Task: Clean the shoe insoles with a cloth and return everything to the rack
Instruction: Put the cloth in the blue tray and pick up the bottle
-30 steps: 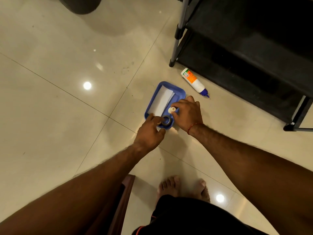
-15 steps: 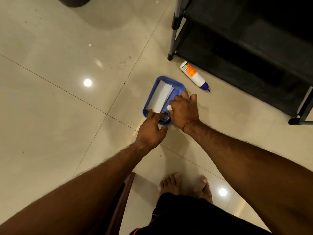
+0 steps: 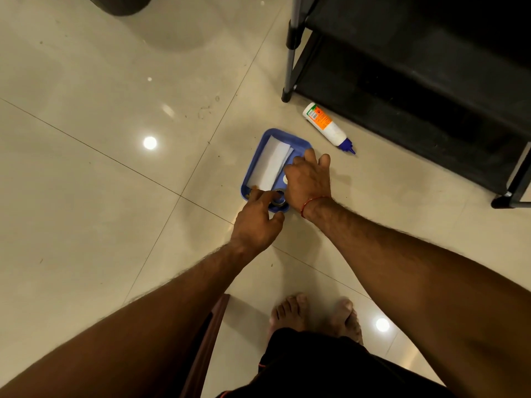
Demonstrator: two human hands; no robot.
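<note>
A blue tray [image 3: 267, 136] lies on the tiled floor with a folded white cloth [image 3: 271, 165] in it. A small round tin [image 3: 279, 201] and a small white object [image 3: 285, 179] sit at its near end, mostly hidden by my hands. My left hand [image 3: 255, 222] pinches the tray's near edge, fingers over the rim beside the tin and thumb outside. My right hand [image 3: 309, 182] lies over the tray's right rim, fingers curled around it. The black shoe rack [image 3: 402, 67] stands at the upper right. No shoes or insoles are in view.
A white bottle [image 3: 324, 124] with an orange label and blue cap lies on the floor between the tray and the rack. A dark round object [image 3: 120, 4] sits at the top left. My bare feet [image 3: 313, 314] and a brown wooden edge [image 3: 207, 340] are below.
My right hand has let go of the small white object in the tray and slid forward over the tray's right rim. My left hand has stayed at the near edge by the tin.
</note>
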